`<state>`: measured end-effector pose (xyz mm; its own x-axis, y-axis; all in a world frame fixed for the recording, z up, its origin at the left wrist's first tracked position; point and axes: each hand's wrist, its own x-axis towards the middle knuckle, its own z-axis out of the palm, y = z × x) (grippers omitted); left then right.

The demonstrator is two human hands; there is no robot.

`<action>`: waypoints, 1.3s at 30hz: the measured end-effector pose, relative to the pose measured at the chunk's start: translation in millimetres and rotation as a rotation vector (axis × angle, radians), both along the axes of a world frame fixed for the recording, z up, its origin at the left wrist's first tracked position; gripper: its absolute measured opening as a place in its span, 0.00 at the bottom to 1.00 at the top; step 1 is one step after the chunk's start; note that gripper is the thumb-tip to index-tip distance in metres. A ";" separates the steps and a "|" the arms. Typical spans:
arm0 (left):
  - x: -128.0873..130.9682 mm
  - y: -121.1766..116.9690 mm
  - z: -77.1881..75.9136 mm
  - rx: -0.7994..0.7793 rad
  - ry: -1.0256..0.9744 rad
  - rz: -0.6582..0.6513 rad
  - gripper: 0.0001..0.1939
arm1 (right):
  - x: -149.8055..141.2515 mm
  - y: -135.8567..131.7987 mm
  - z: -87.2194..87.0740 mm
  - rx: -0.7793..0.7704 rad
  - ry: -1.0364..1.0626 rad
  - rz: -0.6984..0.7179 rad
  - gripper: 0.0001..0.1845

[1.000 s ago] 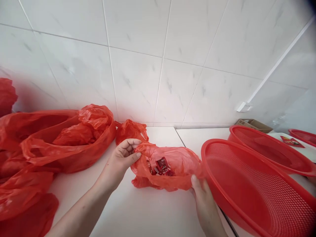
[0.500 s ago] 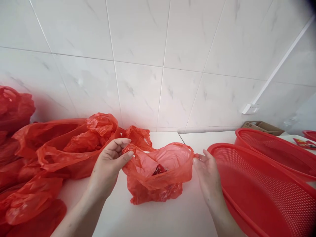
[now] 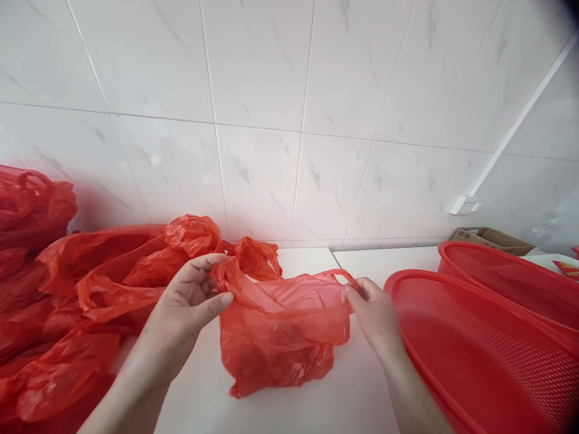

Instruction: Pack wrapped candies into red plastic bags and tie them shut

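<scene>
Bright, even light fills the room, and the white tiled wall point(image 3: 257, 181) nearly washes out toward the left. Shadows stay faint and soft, and a pale glare sits on the red plastic bag point(image 3: 280, 337). The wide lens bows the tile lines near the edges — the red mesh basket point(image 3: 470, 355) goes soft at lower right — and the top right corner falls dark.
</scene>
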<state>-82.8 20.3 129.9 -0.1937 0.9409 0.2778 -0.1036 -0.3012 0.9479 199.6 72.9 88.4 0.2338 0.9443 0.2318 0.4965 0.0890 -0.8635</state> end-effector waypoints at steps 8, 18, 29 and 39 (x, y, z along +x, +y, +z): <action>7.1 2.9 9.8 0.113 0.123 0.188 0.09 | 5.2 -3.2 38.7 0.177 0.765 0.119 0.09; 30.8 10.2 26.0 0.113 0.096 0.078 0.03 | -33.1 -25.3 51.1 -0.001 0.720 0.457 0.14; 82.5 5.1 24.5 0.187 0.286 -0.197 0.12 | -69.2 -28.8 38.3 -0.269 0.432 0.707 0.12; 62.7 20.1 -23.0 0.248 0.624 -0.078 0.05 | -49.5 -22.0 38.2 -0.372 0.423 0.802 0.13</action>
<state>-20.0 40.5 106.9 0.1392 0.8397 0.5250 0.4109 -0.5313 0.7408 150.1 51.0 126.5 -0.5137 0.8553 -0.0680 0.0509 -0.0488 -0.9975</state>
